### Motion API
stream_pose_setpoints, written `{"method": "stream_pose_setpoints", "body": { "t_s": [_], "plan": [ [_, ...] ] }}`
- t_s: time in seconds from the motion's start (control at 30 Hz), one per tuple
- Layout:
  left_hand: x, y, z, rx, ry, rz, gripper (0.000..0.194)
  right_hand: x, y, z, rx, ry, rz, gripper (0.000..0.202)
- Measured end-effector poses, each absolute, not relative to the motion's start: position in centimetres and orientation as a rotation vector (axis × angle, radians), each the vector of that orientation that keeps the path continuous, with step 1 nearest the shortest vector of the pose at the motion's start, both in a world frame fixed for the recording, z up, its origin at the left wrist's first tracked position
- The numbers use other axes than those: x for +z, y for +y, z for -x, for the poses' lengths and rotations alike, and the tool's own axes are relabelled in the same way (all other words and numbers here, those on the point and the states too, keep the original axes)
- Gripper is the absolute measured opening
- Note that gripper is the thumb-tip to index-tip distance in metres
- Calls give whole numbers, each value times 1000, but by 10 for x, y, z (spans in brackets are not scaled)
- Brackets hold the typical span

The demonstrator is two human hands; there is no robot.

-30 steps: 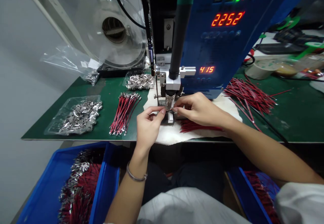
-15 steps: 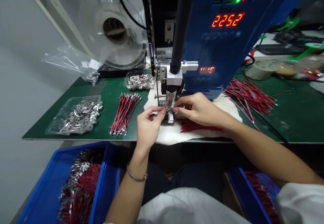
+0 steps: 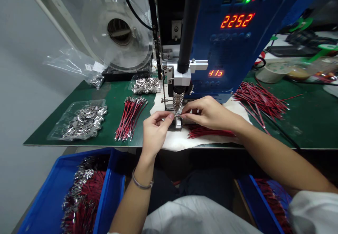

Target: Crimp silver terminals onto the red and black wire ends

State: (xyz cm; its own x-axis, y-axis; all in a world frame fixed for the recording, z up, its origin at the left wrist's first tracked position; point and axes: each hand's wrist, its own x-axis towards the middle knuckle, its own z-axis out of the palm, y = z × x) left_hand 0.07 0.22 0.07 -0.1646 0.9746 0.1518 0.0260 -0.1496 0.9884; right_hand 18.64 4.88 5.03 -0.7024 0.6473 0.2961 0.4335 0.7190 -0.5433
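Observation:
My left hand (image 3: pixel 156 130) is closed in a pinch at the small metal work block (image 3: pixel 178 123), its thumb and finger on a tiny silver connector (image 3: pixel 177 115). From the other side my right hand (image 3: pixel 211 113) also pinches at this spot; what lies between its fingertips is too small to make out. Directly above the fingertips stands the soldering machine's spring-wrapped tip (image 3: pixel 178 100). A bundle of red and black wires (image 3: pixel 208 131) lies on white paper (image 3: pixel 185 143) beneath my right hand.
Left on the green table (image 3: pixel 47 130) are wires with metal ends (image 3: pixel 130 117) and bags of metal connectors (image 3: pixel 86 121) (image 3: pixel 146 85). More loose wires (image 3: pixel 260 100) lie right. The blue machine (image 3: pixel 224 50) rises behind. Blue bins (image 3: pixel 50 188) (image 3: pixel 249 195) with wires sit below the table edge.
The machine's head has risen slightly, and digits on its lower display look different. Both hands stay almost in place, fingertips still together at the work block.

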Motion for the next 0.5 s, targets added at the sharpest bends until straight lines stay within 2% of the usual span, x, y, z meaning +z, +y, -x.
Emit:
{"method": "stream_pose_setpoints", "body": {
  "t_s": [0.5],
  "plan": [
    [1,2,-1,1422,1310,-1278,18,50,50,-190,603,-2497,753,17]
  ]
}}
